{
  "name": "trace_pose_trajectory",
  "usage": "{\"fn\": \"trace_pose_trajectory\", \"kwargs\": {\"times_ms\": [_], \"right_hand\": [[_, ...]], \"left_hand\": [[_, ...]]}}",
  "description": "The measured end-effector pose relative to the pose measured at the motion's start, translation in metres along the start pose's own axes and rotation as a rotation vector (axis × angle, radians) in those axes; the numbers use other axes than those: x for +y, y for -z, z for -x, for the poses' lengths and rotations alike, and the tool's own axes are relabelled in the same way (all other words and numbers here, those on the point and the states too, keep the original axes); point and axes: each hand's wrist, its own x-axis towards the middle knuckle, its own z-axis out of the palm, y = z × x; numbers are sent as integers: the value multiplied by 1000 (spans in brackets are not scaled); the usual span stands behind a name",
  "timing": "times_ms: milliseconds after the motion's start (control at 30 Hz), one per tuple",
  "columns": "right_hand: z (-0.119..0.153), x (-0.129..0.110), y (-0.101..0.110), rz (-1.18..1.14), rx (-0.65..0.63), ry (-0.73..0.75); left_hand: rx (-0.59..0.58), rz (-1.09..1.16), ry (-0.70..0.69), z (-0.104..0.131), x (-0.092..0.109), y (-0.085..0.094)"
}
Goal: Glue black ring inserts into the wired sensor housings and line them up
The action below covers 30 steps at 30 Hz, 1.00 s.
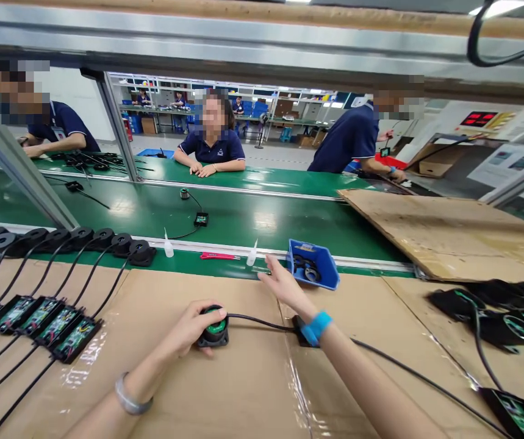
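My left hand [193, 329] grips a round black housing with a green inside [216, 329], thumb across its top, on the cardboard. A black cable [259, 319] runs from it to a black box [299, 332], partly hidden under my right wrist. My right hand [282, 280] reaches forward with its fingers apart and nothing visibly held. Just beyond its fingertips stands a small white needle-tip bottle [252, 254]. To the right of that hand sits a blue bin [330, 275] with black rings [310, 271] in it.
Several finished-looking round black housings [140, 251] and open circuit boxes [76, 338] line the left. A red cutter [218, 256] and another bottle [169, 247] lie along the green belt [243, 210]. More housings [504, 326] are at right. Co-workers [211, 146] sit and stand across the line.
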Motion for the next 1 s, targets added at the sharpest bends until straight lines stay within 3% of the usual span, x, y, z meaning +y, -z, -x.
{"fn": "trace_pose_trajectory", "kwargs": {"times_ms": [100, 200, 333, 433, 533, 633, 833, 1000], "right_hand": [[-46, -5, -23, -129, 67, -52], [-50, -14, -23, -281, 103, -57], [3, -35, 2, -502, 67, -29], [54, -47, 16, -675, 9, -90], [90, -48, 17, -947, -2, -229], [104, -44, 13, -1045, -10, -296], [106, -41, 5, -987, 10, -288], [113, -50, 0, -806, 103, -134]], "left_hand": [[-27, 0, 6, 2, 0, 3], [-93, 21, 7, 4, -3, 10], [-133, -98, -260, 4, -10, 20], [-15, -295, -436, 2, -14, 20], [93, -436, -454, 3, -16, 17], [141, -557, -474, 6, -16, 16], [191, -767, -541, 10, -16, 17], [175, -852, -588, 14, -17, 13]]}}
